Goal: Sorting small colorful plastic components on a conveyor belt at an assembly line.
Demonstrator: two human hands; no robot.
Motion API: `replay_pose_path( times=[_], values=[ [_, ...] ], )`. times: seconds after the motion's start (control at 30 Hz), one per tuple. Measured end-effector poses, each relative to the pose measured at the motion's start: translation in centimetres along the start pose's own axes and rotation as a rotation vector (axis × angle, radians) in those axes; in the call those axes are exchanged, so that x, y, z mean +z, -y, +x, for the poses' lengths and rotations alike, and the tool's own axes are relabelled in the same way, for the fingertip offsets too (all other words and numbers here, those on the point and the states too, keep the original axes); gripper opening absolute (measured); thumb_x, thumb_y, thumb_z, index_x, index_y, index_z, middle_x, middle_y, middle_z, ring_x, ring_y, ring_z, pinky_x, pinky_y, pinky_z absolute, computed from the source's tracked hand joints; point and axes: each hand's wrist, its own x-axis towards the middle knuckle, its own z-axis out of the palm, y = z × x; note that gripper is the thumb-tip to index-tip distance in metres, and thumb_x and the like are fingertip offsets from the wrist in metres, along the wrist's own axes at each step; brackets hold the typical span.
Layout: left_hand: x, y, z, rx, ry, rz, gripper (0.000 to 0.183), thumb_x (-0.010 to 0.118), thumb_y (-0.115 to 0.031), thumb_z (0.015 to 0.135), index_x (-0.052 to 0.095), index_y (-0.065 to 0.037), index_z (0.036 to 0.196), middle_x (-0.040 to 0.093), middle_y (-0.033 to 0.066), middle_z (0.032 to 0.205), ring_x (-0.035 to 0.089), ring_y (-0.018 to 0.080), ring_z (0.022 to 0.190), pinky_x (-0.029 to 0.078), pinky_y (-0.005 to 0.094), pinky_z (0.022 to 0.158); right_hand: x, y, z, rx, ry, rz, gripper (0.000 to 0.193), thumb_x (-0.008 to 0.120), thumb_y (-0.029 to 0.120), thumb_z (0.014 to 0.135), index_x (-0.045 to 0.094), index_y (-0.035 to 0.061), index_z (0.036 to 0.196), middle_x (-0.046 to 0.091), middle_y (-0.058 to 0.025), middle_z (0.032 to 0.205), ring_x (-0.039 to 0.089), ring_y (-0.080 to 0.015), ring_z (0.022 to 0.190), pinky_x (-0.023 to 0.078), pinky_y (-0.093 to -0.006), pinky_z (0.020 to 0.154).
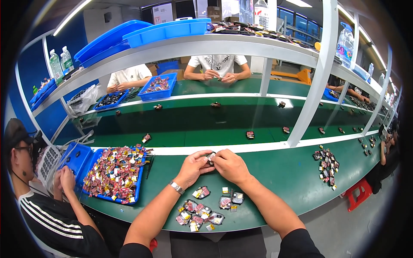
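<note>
Close together over the green bench, my left hand (195, 165) and my right hand (230, 164) are both closed on one small electronic module (211, 158), dark with pale parts. Fingers cover most of it. A watch with a metal band circles my left wrist. Between my forearms lies a loose group of similar modules (201, 209), with black shells, reddish boards and silver-yellow battery pouches. To my left, a blue tray (140, 182) is heaped with reddish boards carrying yellow and silver parts.
A white rail (185, 150) and the green conveyor (193, 129) with scattered modules run beyond my hands. More modules (328, 167) lie right. A white post (316, 73) holds an overhead shelf (232, 41) bearing blue trays. Co-workers sit left, right and opposite; a red stool (358, 193) stands right.
</note>
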Motion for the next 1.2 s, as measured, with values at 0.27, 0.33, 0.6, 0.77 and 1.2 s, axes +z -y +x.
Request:
replay_pose_path(
  times=[0.27,0.33,0.6,0.77,1.2],
  values=[
    [-0.3,0.1,-0.1,-0.015,0.005,0.050,0.031,0.046,-0.004,0.099,0.050,0.002,0.130,0.062,0.0115,0.112,0.064,0.0189,0.102,0.058,0.0342,0.091,-1.5,0.1,0.4,-0.015,0.089,0.053,0.019,0.066,0.007,0.077,0.065,0.0082,0.095,0.059,-0.0051,0.086,0.060,-0.0238,0.082,0.052,-0.0370,0.070],
    [-0.1,0.3,0.0,-0.010,0.011,0.060,0.031,0.046,-0.004,0.099,0.050,0.002,0.129,0.061,0.0113,0.113,0.064,0.0189,0.103,0.058,0.0341,0.091,-1.9,0.1,0.6,-0.006,0.096,0.021,0.020,0.066,0.006,0.077,0.065,0.0087,0.096,0.058,-0.0053,0.087,0.060,-0.0239,0.083,0.051,-0.0369,0.071],
    [0.0,0.6,0.3,0.012,-0.019,0.153,0.030,0.044,-0.003,0.099,0.051,0.003,0.128,0.062,0.0115,0.110,0.065,0.0196,0.100,0.058,0.0348,0.090,-1.9,-0.8,0.4,-0.080,0.112,-0.015,0.021,0.067,0.007,0.076,0.064,0.0089,0.096,0.057,-0.0057,0.095,0.058,-0.0246,0.090,0.050,-0.0372,0.077],
    [0.0,0.6,0.1,0.015,0.000,0.203,0.030,0.044,-0.003,0.099,0.051,0.004,0.128,0.062,0.0125,0.113,0.064,0.0197,0.101,0.058,0.0337,0.089,-2.1,-0.9,0.3,0.018,0.251,0.063,0.016,0.070,0.010,0.076,0.065,0.0077,0.091,0.054,-0.0091,0.110,0.054,-0.0274,0.104,0.048,-0.0396,0.087],
    [-0.6,0.4,0.1,0.006,0.143,0.216,0.036,0.050,-0.001,0.096,0.047,0.003,0.132,0.059,0.0124,0.119,0.062,0.0188,0.106,0.056,0.0326,0.092,-1.0,-1.2,-0.4,0.241,0.234,0.299,0.009,0.067,0.012,0.081,0.068,0.0066,0.087,0.054,-0.0093,0.128,0.049,-0.0275,0.122,0.043,-0.0384,0.101]
  ],
)
